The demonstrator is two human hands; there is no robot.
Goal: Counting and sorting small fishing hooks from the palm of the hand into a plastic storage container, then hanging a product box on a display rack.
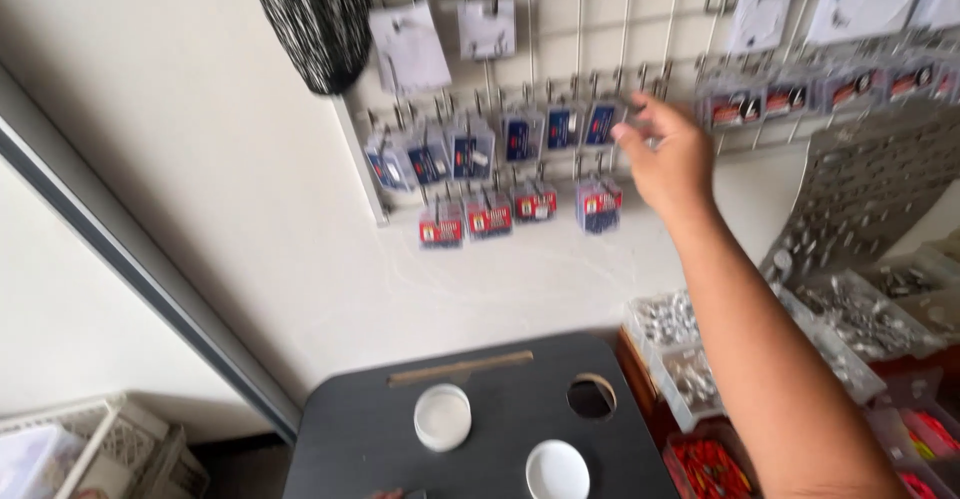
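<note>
At lower left sits a white basket [95,439]; lower centre, a dark table [480,429]. Upper centre, small packets [520,139] hang on a wire rack [600,49]. The right hand [672,159] reaches there, fingers pinched at a hook; whether they hold anything is unclear.

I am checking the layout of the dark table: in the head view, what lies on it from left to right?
Clear round tub → white round lid → round hole in the dark table.

Two white lids [442,416], perhaps.
</note>
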